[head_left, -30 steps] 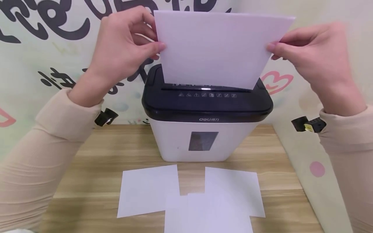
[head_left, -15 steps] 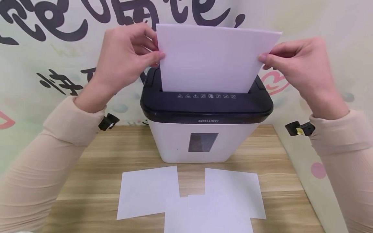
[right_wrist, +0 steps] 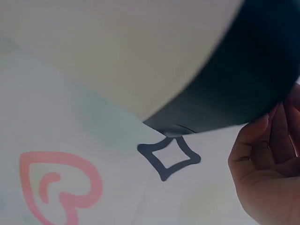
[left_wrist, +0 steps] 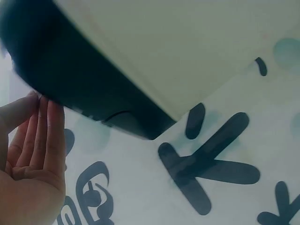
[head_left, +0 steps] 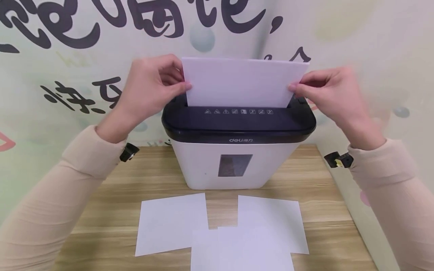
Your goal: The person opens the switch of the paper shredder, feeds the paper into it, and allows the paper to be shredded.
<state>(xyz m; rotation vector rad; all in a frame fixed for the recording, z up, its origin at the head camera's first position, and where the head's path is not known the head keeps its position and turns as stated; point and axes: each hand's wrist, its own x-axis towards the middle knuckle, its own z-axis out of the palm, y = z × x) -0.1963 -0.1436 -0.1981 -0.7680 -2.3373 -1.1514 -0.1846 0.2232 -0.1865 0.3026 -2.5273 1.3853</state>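
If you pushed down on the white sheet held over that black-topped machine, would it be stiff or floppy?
The white sheet is probably light, since the left hand and right hand pinch only its sides. It looks stiff enough to stand flat between them, but being so thin, it would likely buckle if pushed hard.

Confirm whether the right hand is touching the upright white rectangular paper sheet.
Touching: the head view shows the right hand pinching the upright white rectangular paper sheet at its right edge.
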